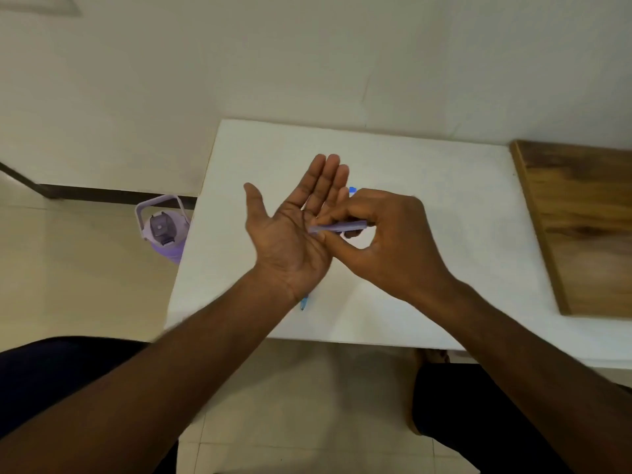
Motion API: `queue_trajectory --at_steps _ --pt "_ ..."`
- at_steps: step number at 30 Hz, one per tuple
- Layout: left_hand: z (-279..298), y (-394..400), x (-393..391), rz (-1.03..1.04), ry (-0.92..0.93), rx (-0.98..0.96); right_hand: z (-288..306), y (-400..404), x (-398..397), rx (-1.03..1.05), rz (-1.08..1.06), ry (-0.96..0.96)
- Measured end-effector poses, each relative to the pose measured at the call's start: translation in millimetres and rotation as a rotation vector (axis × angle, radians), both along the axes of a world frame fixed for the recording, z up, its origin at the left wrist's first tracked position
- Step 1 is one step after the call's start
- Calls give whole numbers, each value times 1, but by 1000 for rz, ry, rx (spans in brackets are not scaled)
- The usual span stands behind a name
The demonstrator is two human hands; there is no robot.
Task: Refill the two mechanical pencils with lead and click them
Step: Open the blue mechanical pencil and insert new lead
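Lilac water jug (163,230): a pale purple plastic bottle with a carry handle and a dark lid, standing on the tiled floor just beside the table's left edge.

White table (427,206): a flat rectangular top, its far edge near the wall and its near edge toward the person's knees.

Left hand (294,230): held palm up over the middle of the table, fingers straight and together, thumb spread wide to the left — it grips nothing.

Blue mechanical pencil (303,302): only its translucent blue tip shows, poking out from under the left wrist toward the table's near edge; a small bright blue piece (352,190) shows past the left fingertips, and whether it belongs to the same pencil cannot be told.

Lilac lead case (338,226): a slim pale purple plastic tube, blurred, lying nearly level; its left end touches the open left palm near the base of the fingers, and its right end sits inside the right hand's pinch.

Right hand (390,237): curled, thumb beneath and fingertips on top clamped on the tube's right half — the tube juts leftward out of the grip.

Wooden board (581,227): a brown grained slab lying along the table's right edge.
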State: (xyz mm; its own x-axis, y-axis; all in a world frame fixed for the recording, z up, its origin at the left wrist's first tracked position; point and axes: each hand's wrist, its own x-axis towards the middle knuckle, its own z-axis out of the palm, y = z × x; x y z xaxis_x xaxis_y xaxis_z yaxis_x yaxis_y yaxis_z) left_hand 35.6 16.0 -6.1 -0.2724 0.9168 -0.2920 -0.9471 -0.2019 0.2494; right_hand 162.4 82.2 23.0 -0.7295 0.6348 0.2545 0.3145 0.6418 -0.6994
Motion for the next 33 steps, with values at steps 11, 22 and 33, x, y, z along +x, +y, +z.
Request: queue_trajectory --at_steps 11,22,33 --pt "-1 9 6 -12 32 107 10 15 11 80 34 -34" --pt "1 7 -4 -8 91 44 3 15 13 -7 21 27" --pt "-10 -4 -3 33 647 -602 8 35 20 -5 -150 102"
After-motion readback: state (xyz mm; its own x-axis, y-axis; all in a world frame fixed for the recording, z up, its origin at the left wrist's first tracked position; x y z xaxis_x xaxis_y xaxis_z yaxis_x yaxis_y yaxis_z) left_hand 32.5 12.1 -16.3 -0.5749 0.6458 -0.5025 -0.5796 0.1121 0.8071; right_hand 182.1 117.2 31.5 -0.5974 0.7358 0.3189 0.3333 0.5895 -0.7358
